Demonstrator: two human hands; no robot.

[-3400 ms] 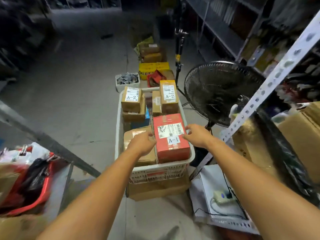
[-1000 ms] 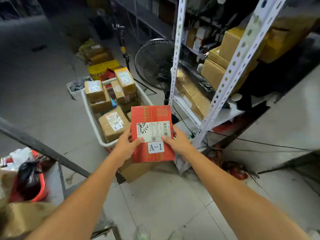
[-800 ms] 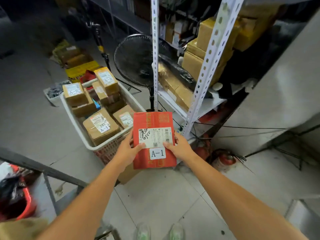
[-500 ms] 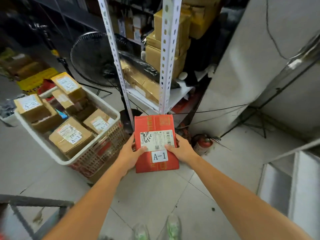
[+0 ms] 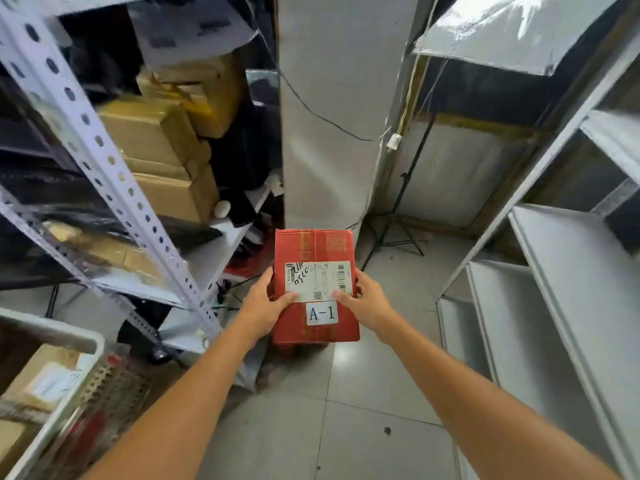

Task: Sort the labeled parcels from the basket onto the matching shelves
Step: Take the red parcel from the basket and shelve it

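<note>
I hold a red parcel (image 5: pixel 314 247) with a white shipping label and an "A-1" sticker in front of me, above the tiled floor. My left hand (image 5: pixel 265 306) grips its left edge and my right hand (image 5: pixel 365 303) grips its right edge, thumbs on the label. The white basket (image 5: pixel 59 341) sits at the lower left, with a brown labeled parcel (image 5: pixel 41 379) partly visible inside. White shelves (image 5: pixel 554 306) with bare boards stand at the right.
A perforated metal rack (image 5: pixel 114 188) at the left holds brown cartons (image 5: pixel 162 147) and black bags. A white pillar (image 5: pixel 332 109) stands straight ahead with a cable across it. A tripod stand (image 5: pixel 394 223) stands in the far corner beside it.
The red parcel was lifted out of the basket with both hands. My view has swung right, so the basket slid to the lower left and the white shelves came into view.
</note>
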